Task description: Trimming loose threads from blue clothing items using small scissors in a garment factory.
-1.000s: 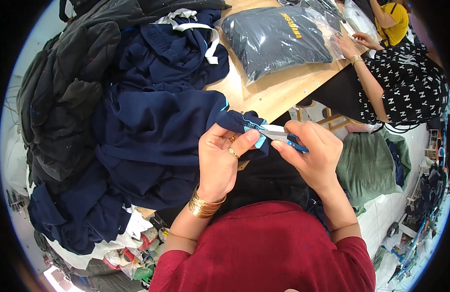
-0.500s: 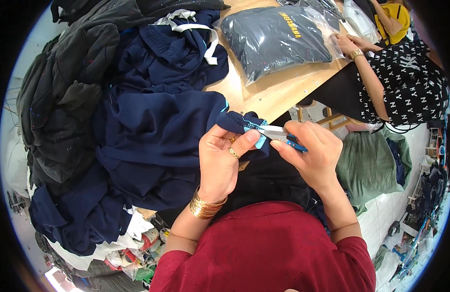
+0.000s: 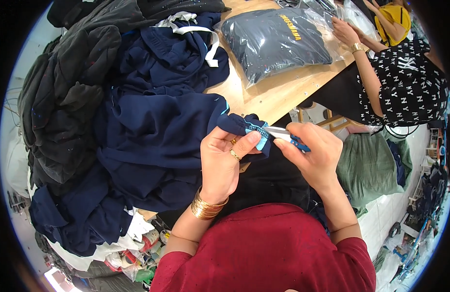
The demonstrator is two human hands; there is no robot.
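My left hand [image 3: 224, 163] pinches the end of a navy blue garment [image 3: 156, 129] between thumb and fingers. Light blue trim [image 3: 262, 141] with rows of stitching shows at that edge, just past my thumb. My right hand [image 3: 315, 153] is closed around small thread snips [image 3: 279, 132] with blue grips and metal blades. Their tips meet the stitched edge, close to my left thumb. Whether a thread lies between the blades is too small to tell. The rest of the garment spreads leftward over a navy heap.
Dark grey garments [image 3: 69, 102] are piled at the far left. A bagged dark garment [image 3: 276, 44] lies on the wooden table [image 3: 264, 100]. A co-worker in a black patterned top [image 3: 407, 82] reaches onto the table at the right. Green cloth [image 3: 368, 163] hangs below.
The snips have shifted slightly right and turned, their blades now closer together at the stitched edge. My left hand stays almost still. The co-worker's hand has lifted off the bag toward the back.
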